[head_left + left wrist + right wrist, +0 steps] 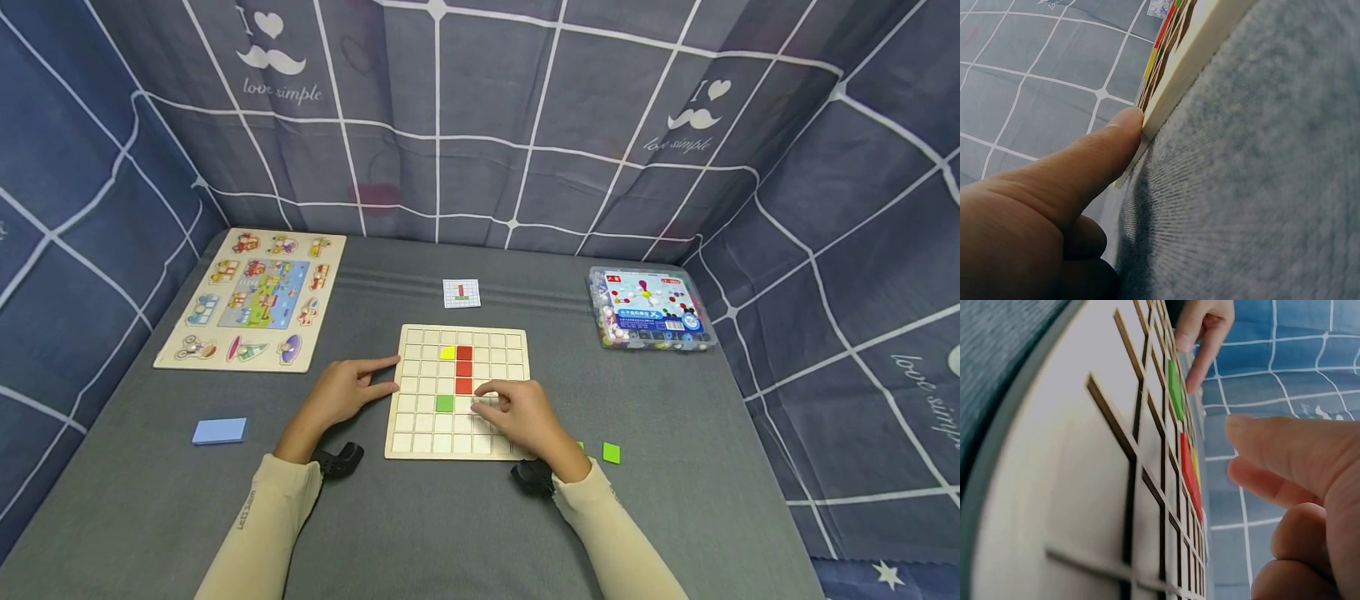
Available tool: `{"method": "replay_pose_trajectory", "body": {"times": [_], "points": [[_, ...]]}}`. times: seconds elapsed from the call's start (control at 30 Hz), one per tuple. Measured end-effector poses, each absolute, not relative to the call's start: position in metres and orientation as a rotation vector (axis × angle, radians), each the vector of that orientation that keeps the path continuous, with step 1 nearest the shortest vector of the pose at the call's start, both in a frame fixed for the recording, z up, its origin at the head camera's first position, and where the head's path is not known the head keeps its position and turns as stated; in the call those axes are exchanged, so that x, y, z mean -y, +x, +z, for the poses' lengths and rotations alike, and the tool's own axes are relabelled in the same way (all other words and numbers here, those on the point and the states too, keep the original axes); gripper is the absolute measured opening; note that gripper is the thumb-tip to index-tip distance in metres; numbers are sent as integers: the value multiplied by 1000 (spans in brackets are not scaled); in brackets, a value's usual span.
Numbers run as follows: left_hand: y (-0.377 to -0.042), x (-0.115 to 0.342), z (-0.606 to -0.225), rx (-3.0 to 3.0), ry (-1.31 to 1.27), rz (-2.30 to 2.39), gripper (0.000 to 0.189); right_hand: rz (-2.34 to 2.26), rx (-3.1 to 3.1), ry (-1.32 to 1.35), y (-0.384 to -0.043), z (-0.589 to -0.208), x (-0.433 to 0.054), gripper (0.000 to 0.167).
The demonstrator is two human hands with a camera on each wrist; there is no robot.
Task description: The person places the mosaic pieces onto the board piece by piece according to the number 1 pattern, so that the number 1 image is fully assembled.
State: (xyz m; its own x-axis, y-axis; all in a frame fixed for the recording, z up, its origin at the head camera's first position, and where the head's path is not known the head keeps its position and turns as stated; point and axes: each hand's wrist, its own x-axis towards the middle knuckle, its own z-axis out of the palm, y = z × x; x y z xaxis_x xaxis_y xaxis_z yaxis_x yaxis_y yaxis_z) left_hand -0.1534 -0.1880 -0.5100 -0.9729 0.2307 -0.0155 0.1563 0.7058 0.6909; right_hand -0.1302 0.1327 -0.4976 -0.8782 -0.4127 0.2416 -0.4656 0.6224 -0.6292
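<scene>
Your bench (420, 533) wears gray cloth, walled by blue-gray, white-lined curtains (480, 100). Mid-bench lies the pale wooden grid board (427, 444), bearing three red tiles (464, 368), one yellow tile (447, 353), one green tile (445, 403). Your left hand (341, 390) touches its left edge, fingers extended; your right hand (528, 417) hovers, fingers parted.

Flat wooden grid board (453, 424): three red tiles (464, 368) in a column, yellow tile (447, 353) left of the topmost, green tile (445, 404) lower left; loose green tiles (611, 452) off its right.

Puzzle bd (262, 292) & blue blk (219, 431) lie L, box (651, 308) R.
</scene>
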Motion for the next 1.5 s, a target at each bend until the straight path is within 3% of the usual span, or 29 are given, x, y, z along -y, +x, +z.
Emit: {"method": "replay_pose_trajectory", "body": {"times": [1.5], "points": [[-151, 189, -513, -2803, 317, 1141, 54, 1165, 2807, 365, -70, -496, -275, 18]]}}
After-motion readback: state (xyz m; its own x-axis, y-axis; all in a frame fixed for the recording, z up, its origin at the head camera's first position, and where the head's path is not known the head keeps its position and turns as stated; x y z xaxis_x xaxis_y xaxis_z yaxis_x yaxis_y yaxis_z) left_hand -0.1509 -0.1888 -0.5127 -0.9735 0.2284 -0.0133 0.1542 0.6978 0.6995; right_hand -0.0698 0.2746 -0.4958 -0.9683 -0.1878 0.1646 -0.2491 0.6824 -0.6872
